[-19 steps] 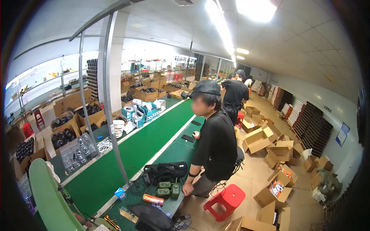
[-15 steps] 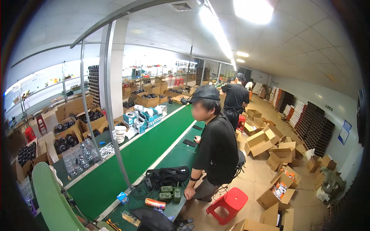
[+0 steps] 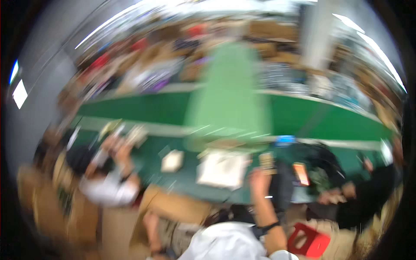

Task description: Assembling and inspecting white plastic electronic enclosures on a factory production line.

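Heavy motion blur over the whole view, finger detail mostly lost. The right hand (image 3: pixel 260 178) was out over the green counter (image 3: pixel 184 186), black wristband (image 3: pixel 271 226) on that arm. A small tan block (image 3: pixel 267 163) sat right at its fingers, at the counter's far side from the person; couldn't tell whether the hand was pinching it or only overlapping it in view. The left hand (image 3: pixel 151 220) hung low, off the counter, near a cardboard box (image 3: pixel 184 203); fingers too smeared to tell spread from curled, contact with the box unclear.

Left of the tan block: a white sheet-like item (image 3: pixel 223 169) on the counter, then a smaller cream block (image 3: pixel 172 161) farther left, apart from it. Right of the right hand: a black item (image 3: pixel 281 184), then an orange-red object (image 3: pixel 301 173), and a dark bag-like heap (image 3: pixel 323 160) beyond. A blue item (image 3: pixel 285 139) lay near the far edge.

Behind the counter ran a green conveyor belt (image 3: pixel 143 108), with a pale green panel (image 3: pixel 229 91) across it. A co-worker's hands (image 3: pixel 119 147) were at left, another's black sleeve (image 3: pixel 368 199) at right. Red stool (image 3: pixel 308 239) stood low right.
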Demonstrator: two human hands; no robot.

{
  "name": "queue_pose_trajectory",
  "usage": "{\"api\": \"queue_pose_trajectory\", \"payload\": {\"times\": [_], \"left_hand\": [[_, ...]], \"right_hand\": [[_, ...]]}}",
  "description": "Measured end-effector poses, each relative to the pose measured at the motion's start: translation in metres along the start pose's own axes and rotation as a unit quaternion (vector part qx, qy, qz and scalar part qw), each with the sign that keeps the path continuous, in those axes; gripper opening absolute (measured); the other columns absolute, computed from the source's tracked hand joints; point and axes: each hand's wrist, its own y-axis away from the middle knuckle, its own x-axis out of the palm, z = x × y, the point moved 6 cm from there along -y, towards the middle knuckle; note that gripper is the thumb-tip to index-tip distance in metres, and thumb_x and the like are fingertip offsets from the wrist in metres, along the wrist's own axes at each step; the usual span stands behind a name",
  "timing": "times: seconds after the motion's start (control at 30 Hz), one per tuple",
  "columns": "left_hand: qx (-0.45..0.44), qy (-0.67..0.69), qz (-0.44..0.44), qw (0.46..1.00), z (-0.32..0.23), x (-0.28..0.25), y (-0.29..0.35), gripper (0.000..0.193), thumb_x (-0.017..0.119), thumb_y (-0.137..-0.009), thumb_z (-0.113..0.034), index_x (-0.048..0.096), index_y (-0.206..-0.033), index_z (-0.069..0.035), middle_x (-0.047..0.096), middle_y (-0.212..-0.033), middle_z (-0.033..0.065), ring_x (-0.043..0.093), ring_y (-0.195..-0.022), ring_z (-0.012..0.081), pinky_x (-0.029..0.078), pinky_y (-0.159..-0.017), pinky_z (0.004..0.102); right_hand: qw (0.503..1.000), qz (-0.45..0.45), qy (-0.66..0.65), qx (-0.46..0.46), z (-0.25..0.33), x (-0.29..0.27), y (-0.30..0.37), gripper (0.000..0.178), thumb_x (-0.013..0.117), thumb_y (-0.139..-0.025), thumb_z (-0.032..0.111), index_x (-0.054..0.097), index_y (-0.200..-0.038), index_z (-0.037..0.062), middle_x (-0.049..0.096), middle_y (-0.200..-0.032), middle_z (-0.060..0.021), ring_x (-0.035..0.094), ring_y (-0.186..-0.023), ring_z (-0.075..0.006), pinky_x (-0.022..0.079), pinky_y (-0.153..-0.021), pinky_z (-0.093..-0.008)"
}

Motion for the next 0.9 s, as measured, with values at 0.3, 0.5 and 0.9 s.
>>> {"api": "queue_pose_trajectory", "payload": {"times": [0.3,0.5,0.9], "left_hand": [[-0.226,0.112,0.069,0.965,0.097,0.016,0.060,0.057,0.080,-0.078,-0.027,0.064,-0.120,0.008,0.070,-0.115,0.0250,0.066,-0.112,0.0389,0.053,-0.096,0.0434],[-0.211,0.099,-0.041,0.972,0.130,0.060,0.035,0.084,0.084,-0.079,-0.030,0.043,-0.141,0.009,0.059,-0.130,0.0276,0.056,-0.123,0.0448,0.045,-0.108,0.0467],[-0.359,0.042,0.055,0.931,0.182,0.106,-0.010,0.077,0.087,-0.073,-0.025,0.051,-0.133,0.006,0.063,-0.127,0.0245,0.063,-0.117,0.0382,0.052,-0.101,0.0474]], "right_hand": [[0.990,0.037,-0.134,0.028,0.061,0.033,0.031,0.028,0.049,-0.108,0.039,0.057,-0.106,0.0117,0.057,-0.086,0.0031,0.054,-0.077,-0.0089,0.045,-0.070,-0.0262],[0.996,0.036,-0.076,0.036,0.055,0.022,0.047,0.027,0.047,-0.109,0.038,0.057,-0.102,0.0133,0.054,-0.085,0.0038,0.052,-0.073,-0.0071,0.044,-0.065,-0.0247],[0.999,0.026,-0.024,0.007,0.094,0.021,0.038,0.024,0.046,-0.110,0.033,0.056,-0.102,0.0129,0.056,-0.080,0.0023,0.054,-0.068,-0.0081,0.044,-0.061,-0.0243]]}}
